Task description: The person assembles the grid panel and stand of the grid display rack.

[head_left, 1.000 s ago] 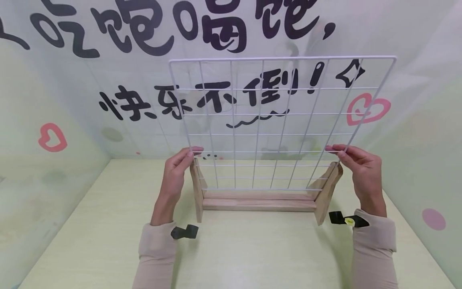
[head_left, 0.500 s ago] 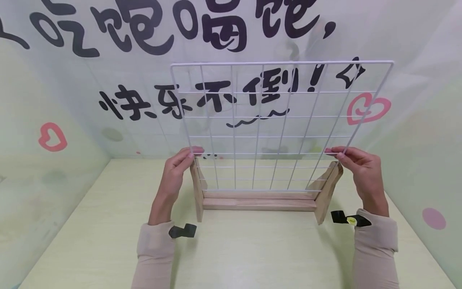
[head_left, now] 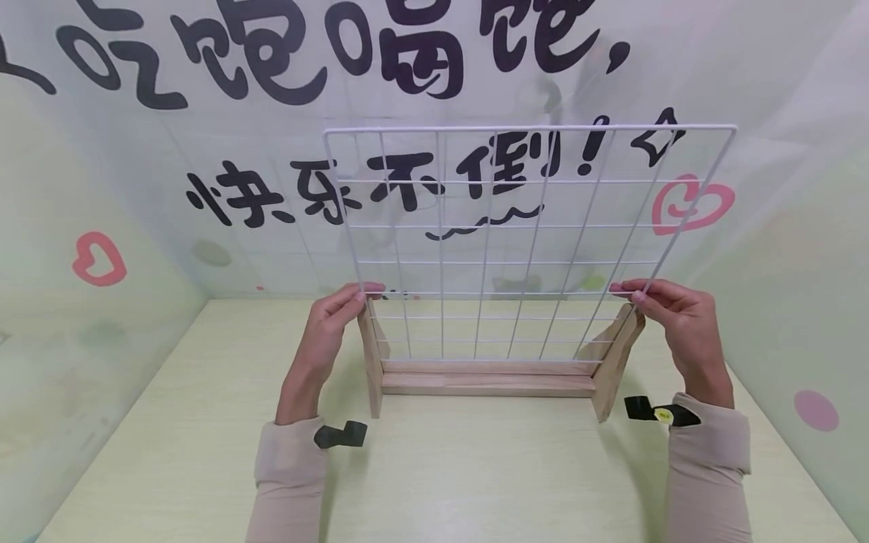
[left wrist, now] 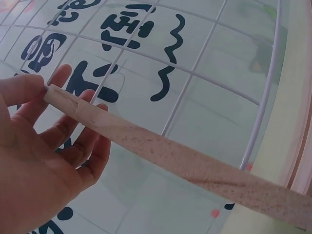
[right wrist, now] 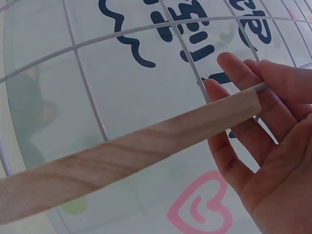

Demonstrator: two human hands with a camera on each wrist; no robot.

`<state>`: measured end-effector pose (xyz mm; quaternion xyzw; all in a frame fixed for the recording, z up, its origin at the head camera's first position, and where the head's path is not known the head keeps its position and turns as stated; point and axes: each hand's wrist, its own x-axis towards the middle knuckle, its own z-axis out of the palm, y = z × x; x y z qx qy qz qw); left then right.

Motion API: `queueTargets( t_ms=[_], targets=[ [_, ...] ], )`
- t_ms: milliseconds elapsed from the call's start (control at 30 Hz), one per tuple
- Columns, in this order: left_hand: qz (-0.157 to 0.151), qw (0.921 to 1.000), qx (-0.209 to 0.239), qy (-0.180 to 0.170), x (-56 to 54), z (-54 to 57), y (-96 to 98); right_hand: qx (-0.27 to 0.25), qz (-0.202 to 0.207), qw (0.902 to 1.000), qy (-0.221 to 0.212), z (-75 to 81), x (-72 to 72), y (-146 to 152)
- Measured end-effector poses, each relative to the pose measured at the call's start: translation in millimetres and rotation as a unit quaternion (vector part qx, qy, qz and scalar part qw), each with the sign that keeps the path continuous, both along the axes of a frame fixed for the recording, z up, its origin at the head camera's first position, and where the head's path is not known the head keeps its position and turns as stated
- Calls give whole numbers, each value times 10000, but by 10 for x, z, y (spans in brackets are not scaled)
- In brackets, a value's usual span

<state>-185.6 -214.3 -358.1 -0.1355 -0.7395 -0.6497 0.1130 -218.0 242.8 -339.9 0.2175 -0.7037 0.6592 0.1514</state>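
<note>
A white wire grid panel [head_left: 483,263] stands tilted inside a wooden stand [head_left: 487,386] in the head view, its lower bar just above the stand's crosspiece. At the grid's left edge, my left hand [head_left: 326,332] pinches the outer wire between thumb and fingers, right over the top of the left side board [left wrist: 146,146]. My right hand [head_left: 686,328] pinches the opposite edge the same way, above the right side board [right wrist: 146,139]. In both wrist views, the grid wire shows at the board's tip, under the thumb, with the other fingers reaching behind the board.
The stand rests on a pale wood-look table [head_left: 475,467]. Behind it rises a white backdrop [head_left: 224,136] with large black characters and a pink heart [head_left: 692,205]. Patterned side walls flank the table left and right. Small black devices [head_left: 661,412] are strapped to both sleeves.
The grid has sunk a little lower between the side boards, its top bar dropping in the head view. Both hands have moved slightly down with it, still pinching its edges.
</note>
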Motion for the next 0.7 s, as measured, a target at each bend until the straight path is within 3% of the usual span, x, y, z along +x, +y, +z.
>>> queueTargets(
  t_ms=[467,700],
  targets=[
    [-243,9995,-128,-164,-15,-41,-68,217,256,9993,-193,-1,-8,36],
    [-267,9990,-177,-298,-12,-33,-77,428,162,9984,-331,-6,6,47]
  ],
)
